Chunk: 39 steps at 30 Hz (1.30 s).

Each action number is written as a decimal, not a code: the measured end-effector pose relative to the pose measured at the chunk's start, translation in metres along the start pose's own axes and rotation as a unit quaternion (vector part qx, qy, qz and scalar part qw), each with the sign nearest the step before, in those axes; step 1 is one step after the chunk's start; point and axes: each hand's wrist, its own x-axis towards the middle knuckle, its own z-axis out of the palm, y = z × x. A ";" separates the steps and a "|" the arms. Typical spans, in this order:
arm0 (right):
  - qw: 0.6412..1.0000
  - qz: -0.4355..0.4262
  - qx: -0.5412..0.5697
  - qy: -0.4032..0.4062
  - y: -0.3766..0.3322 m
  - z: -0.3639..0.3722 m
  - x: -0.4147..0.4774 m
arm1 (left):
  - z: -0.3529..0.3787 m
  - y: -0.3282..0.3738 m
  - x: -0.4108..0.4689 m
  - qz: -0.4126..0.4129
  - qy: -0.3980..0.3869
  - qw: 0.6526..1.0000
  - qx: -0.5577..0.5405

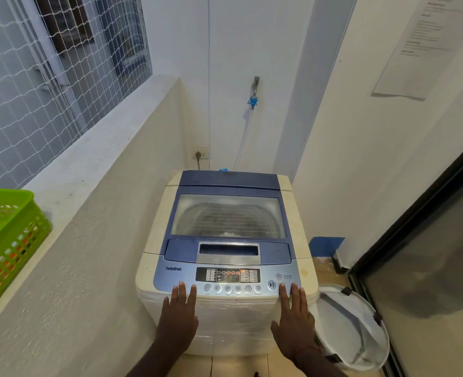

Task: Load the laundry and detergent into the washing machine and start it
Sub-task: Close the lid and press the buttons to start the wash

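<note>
A cream and blue top-loading washing machine (154, 240) stands in the corner with its glass lid (228, 216) down. Something white shows faintly through the glass in the drum. Lights glow on the control panel (227, 275). My left hand (180, 312) lies flat with straight fingers, its tips on the panel's front left edge. My right hand (292, 314) is flat too, fingertips on the front right edge just below the start/pause button (271, 284). Neither hand holds anything.
A white mesh laundry hamper (352, 327) sits on the floor right of the machine, beside a dark sliding glass door (426, 268). A green plastic basket (6, 240) rests on the ledge at left. A tap with hose (254, 96) and a wall socket (199, 153) are behind.
</note>
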 end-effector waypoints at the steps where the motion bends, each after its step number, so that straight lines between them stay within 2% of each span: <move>1: 1.000 -0.001 -0.001 -0.004 0.000 0.001 0.000 | 0.000 0.000 0.000 0.000 -0.001 1.000 0.000; 39: 1.000 -0.012 0.004 0.011 0.006 0.004 0.000 | -0.003 0.005 -0.002 0.002 0.011 1.000 0.001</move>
